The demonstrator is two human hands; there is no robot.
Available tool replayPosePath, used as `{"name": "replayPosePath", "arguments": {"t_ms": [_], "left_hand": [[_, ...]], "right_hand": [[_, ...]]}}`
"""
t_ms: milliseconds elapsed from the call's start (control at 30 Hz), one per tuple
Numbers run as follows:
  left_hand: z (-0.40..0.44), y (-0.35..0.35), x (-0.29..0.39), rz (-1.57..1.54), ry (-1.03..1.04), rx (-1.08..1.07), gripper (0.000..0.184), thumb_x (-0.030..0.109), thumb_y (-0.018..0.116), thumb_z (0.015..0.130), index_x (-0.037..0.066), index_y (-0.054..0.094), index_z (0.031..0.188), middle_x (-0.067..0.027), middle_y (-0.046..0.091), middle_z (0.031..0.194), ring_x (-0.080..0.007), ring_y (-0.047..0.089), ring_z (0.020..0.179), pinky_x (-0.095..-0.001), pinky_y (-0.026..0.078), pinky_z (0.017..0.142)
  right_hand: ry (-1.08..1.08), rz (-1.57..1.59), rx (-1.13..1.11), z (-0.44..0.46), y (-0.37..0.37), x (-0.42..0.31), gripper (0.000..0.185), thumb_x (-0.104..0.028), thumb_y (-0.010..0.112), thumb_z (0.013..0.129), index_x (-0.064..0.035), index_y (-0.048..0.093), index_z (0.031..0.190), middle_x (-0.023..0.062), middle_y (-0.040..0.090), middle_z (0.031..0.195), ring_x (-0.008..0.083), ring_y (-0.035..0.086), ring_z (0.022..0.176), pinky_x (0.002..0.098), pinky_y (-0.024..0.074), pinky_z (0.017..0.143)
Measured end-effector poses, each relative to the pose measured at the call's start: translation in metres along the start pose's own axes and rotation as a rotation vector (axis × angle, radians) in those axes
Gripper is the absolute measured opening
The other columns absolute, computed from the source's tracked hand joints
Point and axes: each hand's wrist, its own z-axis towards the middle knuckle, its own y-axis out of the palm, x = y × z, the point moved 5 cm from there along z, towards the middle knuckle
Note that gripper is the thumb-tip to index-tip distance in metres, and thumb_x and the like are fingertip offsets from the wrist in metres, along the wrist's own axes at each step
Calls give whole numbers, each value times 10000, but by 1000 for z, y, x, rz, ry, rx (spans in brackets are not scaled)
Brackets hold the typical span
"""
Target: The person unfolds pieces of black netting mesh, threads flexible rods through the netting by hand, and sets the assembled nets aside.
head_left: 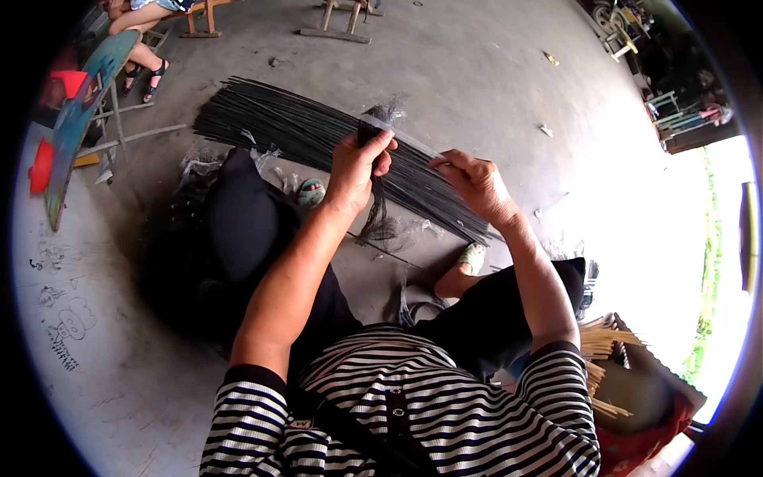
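My left hand (355, 171) is closed in front of me with its thumb on top. It grips a tuft of dark, hair-like strands (378, 208), which hangs below the fist. A pale translucent strip (412, 145) runs from this hand toward the right. My right hand (479, 184) pinches the far end of that strip between thumb and fingers. Beneath both hands a long bundle of thin black rods (270, 119) lies across the floor. The exact make of the strip is too small to tell.
My sandalled feet are near the rods. Scraps of clear plastic (203, 163) lie around them. At left stands a tilted board (87, 119) with red containers beside it; a seated person's legs (147, 60) show behind. Pale sticks (608, 342) stick out at right. Wooden trestle legs (338, 32) stand at the back.
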Motion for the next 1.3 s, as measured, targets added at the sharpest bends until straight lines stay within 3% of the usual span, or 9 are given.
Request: {"name": "replayPosePath", "arguments": {"t_ms": [33,167,267,300,400,633,733,1033,1300], "left_hand": [[1,-2,-2,-22,-22,-13,109,132,663,838,39,613,813,-41,608,726,-70,458,481,-211,314,437],[-3,-3,-9,5,-83,-68,134,148,648,847,28,616,899,-40,595,778,-72,439,533,-230,306,484],[2,0,-3,28,-65,-63,104,114,643,849,22,615,889,-50,607,778,-66,443,530,-221,307,476],[2,1,-2,24,-68,-56,96,102,645,848,17,612,875,-58,611,773,-64,447,527,-214,310,468],[4,2,1,13,-67,-50,84,79,651,842,9,609,864,-65,618,772,-60,452,527,-207,312,463],[4,0,-2,47,-46,-102,99,99,647,838,8,627,872,-43,605,761,-74,433,564,-220,294,508],[2,3,0,19,-49,-79,66,66,650,834,6,629,816,-8,560,663,-63,458,562,-212,331,506],[-8,9,2,-110,-117,-88,200,149,563,882,-38,624,846,-93,629,817,-114,481,591,-240,360,538],[-11,12,1,-108,-103,-89,184,148,562,884,-22,629,861,-80,635,823,-116,482,598,-241,362,541]], "right_hand": [[107,-54,2,6,-1,18,288,-153,659,826,-111,596,1103,107,654,881,208,648,810,327,504,717],[-149,127,111,3,-15,-41,227,-139,614,866,-82,609,1086,108,650,854,210,645,790,325,501,714],[-11,323,140,11,-3,-20,193,-121,563,911,-32,624,1072,49,575,747,98,518,641,238,446,620],[-15,158,97,15,-4,-10,266,-85,600,853,-86,605,1119,115,650,853,207,649,787,327,502,712],[-150,-84,174,19,-11,-12,301,-53,589,845,-109,604,1141,125,652,825,218,656,755,327,516,682],[-128,-75,128,18,0,-14,342,-44,593,836,-158,605,1159,117,657,784,223,664,694,321,538,637],[-37,-92,83,20,3,-10,333,-51,595,840,-152,606,1157,116,662,833,226,665,716,322,535,639],[-186,-115,215,11,0,-26,308,-32,610,817,-129,627,1109,104,659,900,267,655,755,325,532,636],[-169,-130,243,7,-2,-26,264,-42,609,827,-115,637,1079,108,668,903,261,665,755,323,536,622]]}}
